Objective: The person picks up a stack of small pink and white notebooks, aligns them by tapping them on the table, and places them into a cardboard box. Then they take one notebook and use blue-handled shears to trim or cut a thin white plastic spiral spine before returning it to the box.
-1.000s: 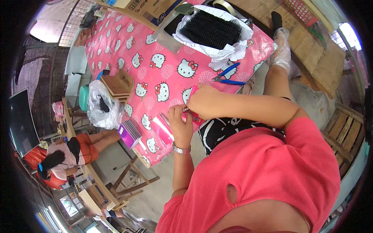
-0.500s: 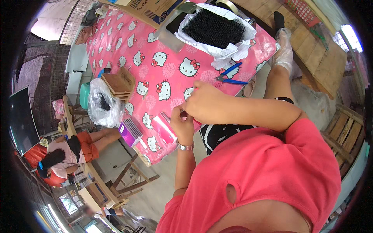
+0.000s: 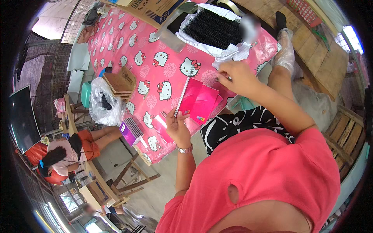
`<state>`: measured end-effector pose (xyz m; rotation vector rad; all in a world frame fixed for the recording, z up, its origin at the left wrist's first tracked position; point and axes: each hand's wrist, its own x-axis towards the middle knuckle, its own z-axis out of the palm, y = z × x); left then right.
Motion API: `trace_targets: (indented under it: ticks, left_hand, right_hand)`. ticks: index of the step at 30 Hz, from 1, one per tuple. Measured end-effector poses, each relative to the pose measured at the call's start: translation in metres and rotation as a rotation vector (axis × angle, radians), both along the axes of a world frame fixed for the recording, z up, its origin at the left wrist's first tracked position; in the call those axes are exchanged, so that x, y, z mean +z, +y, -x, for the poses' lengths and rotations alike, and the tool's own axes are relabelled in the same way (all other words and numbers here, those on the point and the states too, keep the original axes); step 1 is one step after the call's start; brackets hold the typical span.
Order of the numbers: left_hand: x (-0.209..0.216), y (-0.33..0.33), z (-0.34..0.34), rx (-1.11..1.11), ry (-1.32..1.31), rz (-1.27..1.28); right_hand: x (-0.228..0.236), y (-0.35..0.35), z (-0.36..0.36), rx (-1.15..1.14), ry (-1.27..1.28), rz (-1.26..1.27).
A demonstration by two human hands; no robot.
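Note:
A pink spiral notebook (image 3: 202, 99) lies slanted near the table's front edge, its white coil along the left side. My left hand (image 3: 178, 128) is closed on the lower end of that coil, thumb by the cover. More pink covers show partly beneath the notebook's right side. My right hand (image 3: 235, 77) hovers just past the notebook's upper right corner, fingers curled; whatever they may hold is hidden. Left of my left hand lies another pink spiral notebook (image 3: 161, 126), with a stack of purple spiral notebooks (image 3: 131, 132) beyond it.
Black coils (image 3: 211, 29) fill a paper-lined tray at the back right, beside a cardboard box (image 3: 153, 11). Brown boards (image 3: 118, 83) and a clear plastic bag (image 3: 103, 105) stand at the left. A wooden bench (image 3: 316, 58) is on the right. Another person (image 3: 64, 157) is farther left.
My right hand has left my left hand and moved right, over where blue-handled pliers lay; they no longer show. The pink notebook, formerly covered by my hands, is visible.

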<state>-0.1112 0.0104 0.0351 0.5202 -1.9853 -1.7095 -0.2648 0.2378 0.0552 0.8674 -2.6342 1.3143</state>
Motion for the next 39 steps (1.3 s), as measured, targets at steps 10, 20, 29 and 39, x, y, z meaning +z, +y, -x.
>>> trace_targets:
  ticks: [10, 20, 29, 39]
  left_hand:
    - [-0.001, 0.01, 0.002, 0.025, -0.044, 0.013]
    - [-0.006, 0.015, -0.002, 0.026, -0.057, 0.006]
    - [-0.012, 0.019, -0.003, 0.066, -0.009, 0.063]
    - [0.022, 0.005, -0.006, -0.04, -0.098, 0.128]
  right_hand:
    - [-0.059, 0.02, -0.026, -0.077, -0.084, -0.238]
    - [-0.006, -0.026, -0.08, 0.344, 0.03, 0.083]
    - [0.009, -0.038, -0.086, 0.342, 0.139, -0.128]
    - [0.02, -0.015, -0.075, 0.574, -0.993, 0.21]
